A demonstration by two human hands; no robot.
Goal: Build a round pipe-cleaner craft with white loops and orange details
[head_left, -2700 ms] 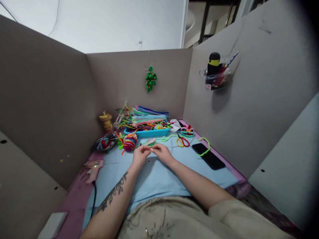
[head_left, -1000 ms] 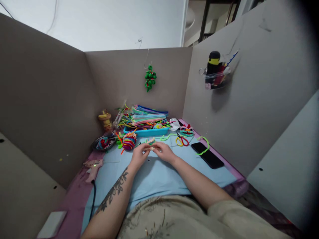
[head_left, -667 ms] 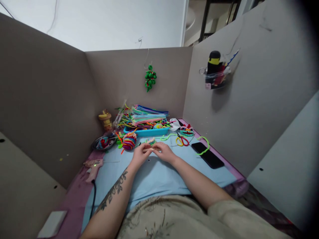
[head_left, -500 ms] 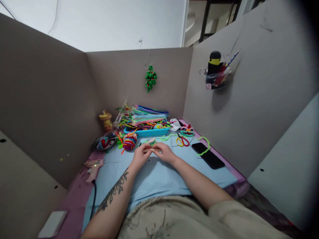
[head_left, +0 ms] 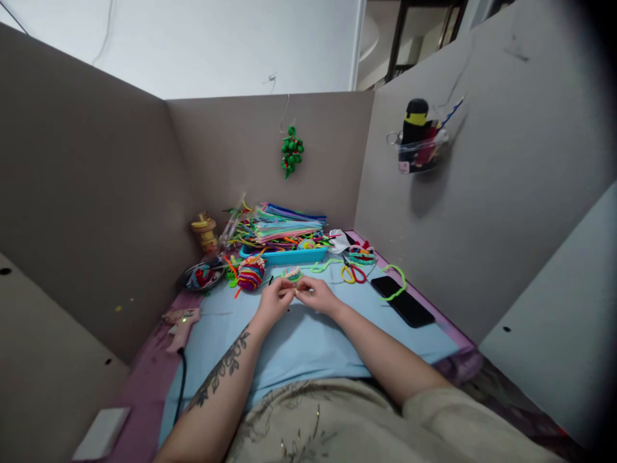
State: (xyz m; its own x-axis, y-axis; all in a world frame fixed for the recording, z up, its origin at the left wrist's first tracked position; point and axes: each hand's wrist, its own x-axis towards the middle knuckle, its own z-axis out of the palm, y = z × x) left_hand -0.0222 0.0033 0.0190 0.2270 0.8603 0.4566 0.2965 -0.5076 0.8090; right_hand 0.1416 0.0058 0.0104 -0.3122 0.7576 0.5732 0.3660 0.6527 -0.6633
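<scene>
My left hand (head_left: 271,300) and my right hand (head_left: 315,295) meet fingertip to fingertip over the light blue mat (head_left: 299,341). Between the fingertips both pinch a small pale piece (head_left: 295,292), too small to name for sure; it looks like a bit of pipe cleaner. Just beyond the fingers lies a small green and pink pipe cleaner coil (head_left: 291,274). To the left of it sits a striped multicoloured ball of pipe cleaners (head_left: 250,276).
A blue tray (head_left: 284,256) heaped with coloured pipe cleaners stands at the back. Yellow and red scissors (head_left: 353,272), a black phone (head_left: 402,300) under a green pipe cleaner, a dark dish (head_left: 201,277) and a glue gun (head_left: 179,325) lie around. Grey partition walls enclose the desk.
My hands stay together over the mat and the fingertips shift slightly as they work the small piece. Nothing else on the desk has moved.
</scene>
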